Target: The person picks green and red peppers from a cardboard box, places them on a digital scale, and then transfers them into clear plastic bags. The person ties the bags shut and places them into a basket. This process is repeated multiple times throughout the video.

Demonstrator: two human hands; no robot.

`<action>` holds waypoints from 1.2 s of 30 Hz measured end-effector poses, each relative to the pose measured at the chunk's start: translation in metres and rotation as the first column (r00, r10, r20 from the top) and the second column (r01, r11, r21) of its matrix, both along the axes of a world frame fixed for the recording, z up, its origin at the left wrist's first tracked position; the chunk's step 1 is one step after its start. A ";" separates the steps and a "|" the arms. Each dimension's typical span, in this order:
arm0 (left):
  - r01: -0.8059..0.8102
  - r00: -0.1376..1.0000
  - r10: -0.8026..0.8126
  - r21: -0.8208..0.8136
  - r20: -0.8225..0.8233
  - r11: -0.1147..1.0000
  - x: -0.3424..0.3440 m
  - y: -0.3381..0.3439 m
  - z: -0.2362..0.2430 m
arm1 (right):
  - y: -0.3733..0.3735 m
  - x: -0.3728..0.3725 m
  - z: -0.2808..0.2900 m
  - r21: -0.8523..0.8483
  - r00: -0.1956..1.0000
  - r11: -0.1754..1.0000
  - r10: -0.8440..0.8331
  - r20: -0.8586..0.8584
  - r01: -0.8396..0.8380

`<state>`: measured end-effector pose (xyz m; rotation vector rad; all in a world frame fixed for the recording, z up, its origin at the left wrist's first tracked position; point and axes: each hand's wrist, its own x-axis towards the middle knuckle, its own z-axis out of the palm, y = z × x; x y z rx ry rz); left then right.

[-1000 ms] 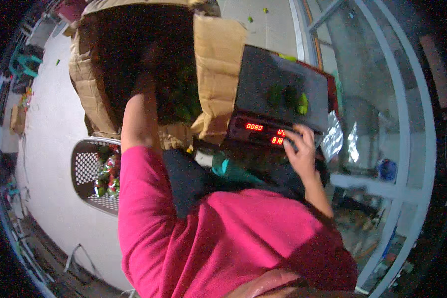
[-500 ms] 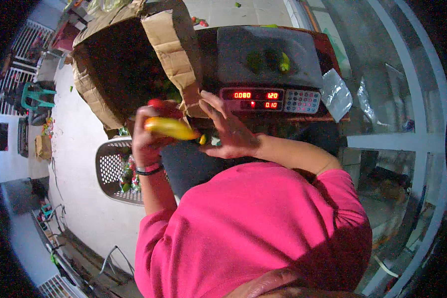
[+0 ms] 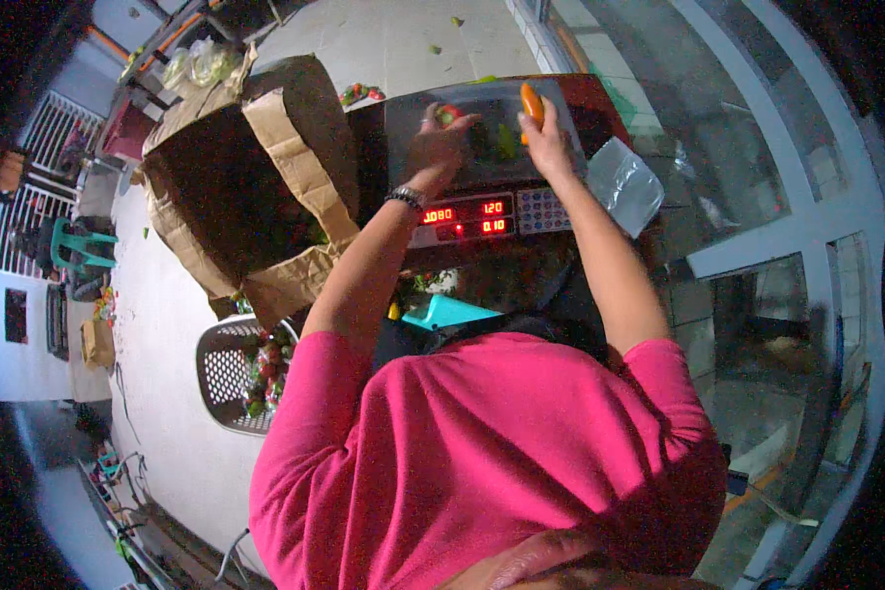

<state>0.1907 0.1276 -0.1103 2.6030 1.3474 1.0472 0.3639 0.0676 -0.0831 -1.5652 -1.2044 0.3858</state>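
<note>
Over the dark plate of a digital scale (image 3: pixel 418 108) both my hands reach forward. My left hand (image 3: pixel 438 152) is closed around a red pepper (image 3: pixel 449 115), partly hidden by the fingers. My right hand (image 3: pixel 551 143) grips a long orange pepper (image 3: pixel 531 103), which points away from me at the plate's right part. Between the hands, a green pepper (image 3: pixel 506 141) lies on the plate. Other dark green shapes beside it are too dim to make out. The scale's lit red display (image 3: pixel 467 218) shows below my wrists.
An open cardboard box (image 3: pixel 300 147) stands left of the scale, its inside dark. Below it on the floor, a plastic basket (image 3: pixel 211 379) holds bagged vegetables. A clear plastic bag (image 3: pixel 624 187) lies right of the scale. A turquoise object (image 3: pixel 449 313) sits near my lap.
Both hands have moved from beside the box, forward and right, to above the scale plate. The orange pepper has passed from my left hand to my right; the red one stays in the left.
</note>
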 end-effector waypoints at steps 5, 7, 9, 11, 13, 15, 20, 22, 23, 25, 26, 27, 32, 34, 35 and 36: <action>0.071 0.997 -0.073 -0.066 -0.024 0.995 0.025 -0.028 0.043 | 0.020 0.030 -0.004 -0.391 0.947 0.920 0.095 0.305 0.034; 0.174 0.983 -0.169 0.067 -0.071 0.983 0.026 -0.030 0.048 | 0.031 0.030 -0.008 -0.458 0.863 0.888 0.269 0.427 -0.050; 0.279 0.953 -0.257 0.133 -0.160 0.951 0.022 -0.030 0.045 | 0.041 0.024 -0.018 -0.458 0.978 0.888 0.138 0.159 -0.050; 0.294 0.921 -0.278 0.022 -0.273 0.955 0.021 -0.024 0.036 | 0.038 0.016 -0.018 -0.492 0.968 0.871 0.141 0.205 -0.023; 0.249 0.910 -0.246 -0.033 -0.334 0.968 0.017 -0.020 0.021 | 0.033 0.004 -0.024 -0.392 0.985 0.918 0.115 0.125 -0.058; 0.229 0.929 -0.205 0.044 -0.309 0.972 0.022 -0.019 0.018 | 0.026 -0.002 -0.016 -0.294 0.987 0.945 0.158 0.025 -0.144; 0.020 0.988 -0.034 -0.090 -0.153 0.996 0.031 -0.009 0.013 | 0.038 0.011 -0.033 -0.298 0.873 0.912 0.373 0.315 -0.282; -0.076 0.985 0.043 -0.196 -0.167 0.978 0.022 -0.004 0.006 | 0.018 -0.001 -0.014 -0.361 0.859 0.901 0.371 0.353 -0.241; -0.082 0.987 0.043 -0.261 -0.153 0.962 0.019 0.001 0.007 | 0.012 -0.002 -0.006 -0.391 0.853 0.896 0.363 0.375 -0.210; -0.064 0.992 0.017 -0.373 -0.129 0.926 0.025 0.009 0.021 | 0.037 0.024 -0.045 -0.281 0.874 0.920 0.358 0.328 -0.271; -0.024 0.999 0.013 -0.413 -0.031 0.911 0.023 0.007 0.036 | 0.036 0.022 -0.041 -0.230 0.878 0.921 0.373 0.301 -0.313; 0.017 0.999 -0.006 -0.322 0.033 0.946 0.020 0.011 0.036 | 0.031 0.022 -0.040 -0.172 0.864 0.938 0.345 0.367 -0.302; 0.029 0.999 -0.035 -0.329 -0.010 0.944 0.028 0.044 0.030 | -0.012 -0.006 -0.028 -0.199 0.342 0.964 0.249 0.906 -0.173; 0.213 0.975 -0.220 -0.179 -0.021 0.960 0.024 0.080 -0.014 | -0.006 -0.011 -0.051 -0.022 0.235 0.954 0.095 0.967 -0.298; 0.176 0.984 -0.178 -0.240 0.014 0.955 0.030 0.098 -0.035 | -0.003 -0.011 -0.060 0.000 0.239 0.966 0.065 0.969 -0.260; 0.135 0.991 -0.128 -0.301 0.045 0.944 0.033 0.112 -0.049 | 0.001 -0.013 -0.067 0.022 0.242 0.974 0.034 0.970 -0.226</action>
